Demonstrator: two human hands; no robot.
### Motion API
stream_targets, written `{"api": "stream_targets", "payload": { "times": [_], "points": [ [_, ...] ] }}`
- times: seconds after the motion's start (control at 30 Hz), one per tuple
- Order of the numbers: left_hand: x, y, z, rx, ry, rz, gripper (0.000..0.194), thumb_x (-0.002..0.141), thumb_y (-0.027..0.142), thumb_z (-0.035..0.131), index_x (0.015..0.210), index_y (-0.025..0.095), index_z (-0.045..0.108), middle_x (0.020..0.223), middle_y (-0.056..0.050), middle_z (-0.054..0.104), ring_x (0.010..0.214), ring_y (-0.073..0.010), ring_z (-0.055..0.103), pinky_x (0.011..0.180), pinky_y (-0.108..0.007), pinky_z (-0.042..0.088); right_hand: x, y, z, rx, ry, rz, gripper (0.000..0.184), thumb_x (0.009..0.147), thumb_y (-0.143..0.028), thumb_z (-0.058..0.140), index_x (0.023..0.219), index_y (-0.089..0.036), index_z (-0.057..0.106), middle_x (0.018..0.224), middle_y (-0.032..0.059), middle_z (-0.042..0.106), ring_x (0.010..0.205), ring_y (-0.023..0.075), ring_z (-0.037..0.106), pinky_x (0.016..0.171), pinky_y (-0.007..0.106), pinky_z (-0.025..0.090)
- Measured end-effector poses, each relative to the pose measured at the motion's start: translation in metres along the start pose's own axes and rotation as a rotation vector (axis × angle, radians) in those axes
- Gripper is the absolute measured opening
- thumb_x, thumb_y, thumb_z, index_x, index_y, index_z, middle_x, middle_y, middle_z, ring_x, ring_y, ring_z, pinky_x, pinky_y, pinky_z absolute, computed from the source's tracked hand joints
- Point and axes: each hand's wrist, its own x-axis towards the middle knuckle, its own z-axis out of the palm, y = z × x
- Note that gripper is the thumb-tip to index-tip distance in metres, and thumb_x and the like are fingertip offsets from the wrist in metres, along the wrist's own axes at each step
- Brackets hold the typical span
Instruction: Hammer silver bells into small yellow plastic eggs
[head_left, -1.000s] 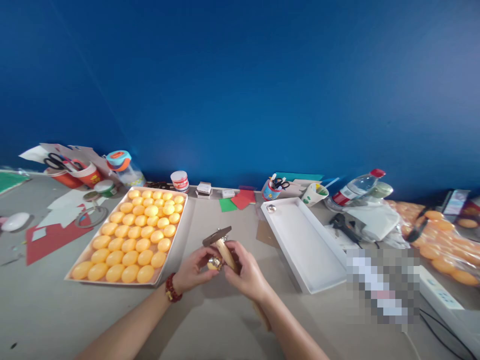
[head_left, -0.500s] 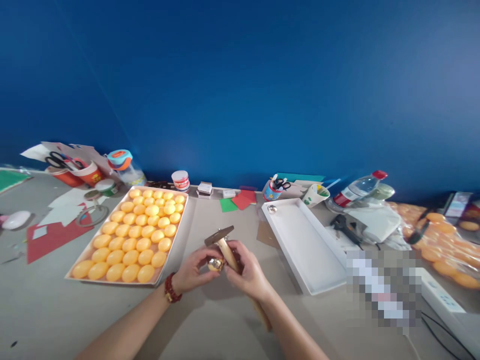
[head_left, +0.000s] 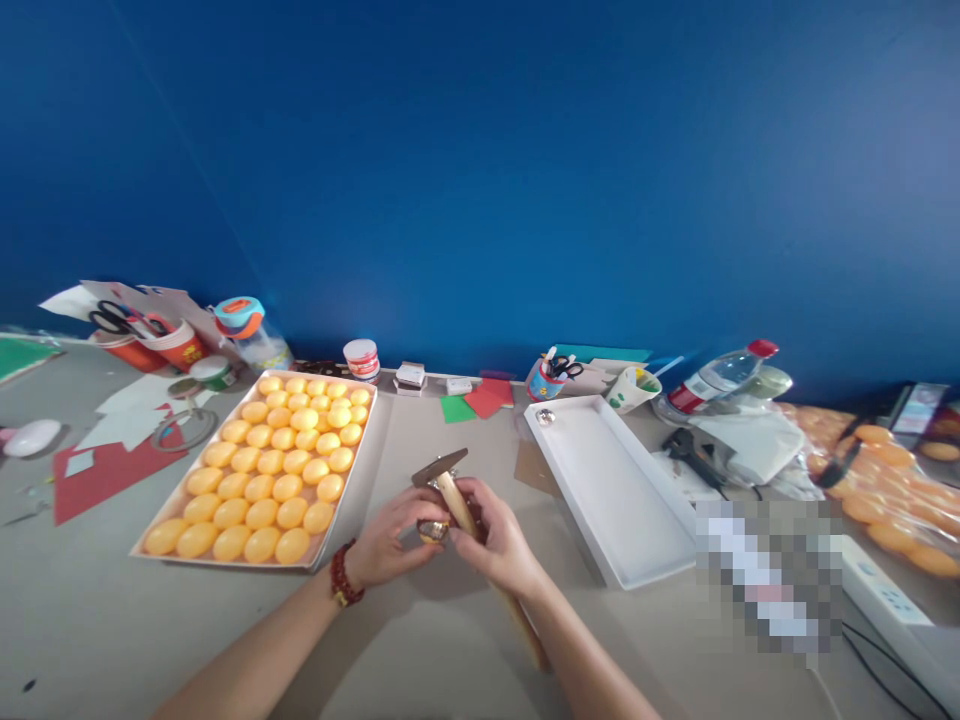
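My left hand (head_left: 391, 537), with a red bead bracelet at its wrist, is closed around a small shiny metallic ball (head_left: 433, 531). A hammer (head_left: 455, 500) with a wooden handle and a dark metal head rests in my right hand (head_left: 499, 542). Its head points up and to the left, just above the ball. The right fingertips are close beside the ball; whether they touch it I cannot tell. To the left lies a shallow box (head_left: 321, 552) of orange balls (head_left: 262, 516). On the right a white tray (head_left: 626, 500) has one silvery ball (head_left: 545, 417) in its far corner.
Behind stand a white jar (head_left: 361, 360), small boxes (head_left: 410, 378) and a pen cup (head_left: 546, 380). A plastic bottle (head_left: 712, 378), a black glue gun (head_left: 694, 458), bagged orange balls (head_left: 892, 500) and a power strip (head_left: 881, 590) are at right. Red paper (head_left: 97, 475) lies left.
The ball has turned and shifted slightly in my left fingers. The hammer and both hands have barely moved.
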Motion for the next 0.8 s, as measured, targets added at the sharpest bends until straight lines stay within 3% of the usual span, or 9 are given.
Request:
{"api": "stream_targets", "payload": {
  "times": [0.67, 0.8],
  "points": [
    [0.0003, -0.0010, 0.0024, -0.003, -0.028, 0.001, 0.029, 0.082, 0.022, 0.067, 0.111, 0.023, 0.061, 0.107, -0.008, 0.067, 0.107, -0.0237, 0.060, 0.095, -0.036, 0.048, 0.0035, 0.0045, 0.0000, 0.053, -0.011, 0.006, 0.047, 0.069, -0.009, 0.053, 0.114, -0.021, 0.052, 0.081, -0.0016, 0.060, 0.066, 0.0150, 0.057, 0.055, 0.022, 0.047],
    [0.0018, 0.0008, 0.0006, -0.031, -0.031, -0.012, 0.029, 0.083, 0.021, 0.066, 0.111, 0.022, 0.061, 0.107, -0.008, 0.066, 0.107, -0.0237, 0.059, 0.095, -0.037, 0.047, 0.0027, 0.0061, 0.0005, 0.115, -0.022, 0.055, 0.044, 0.073, -0.012, 0.056, 0.115, -0.022, 0.052, 0.082, -0.0009, 0.059, 0.059, 0.0129, 0.055, 0.046, 0.020, 0.046]
  ]
}}
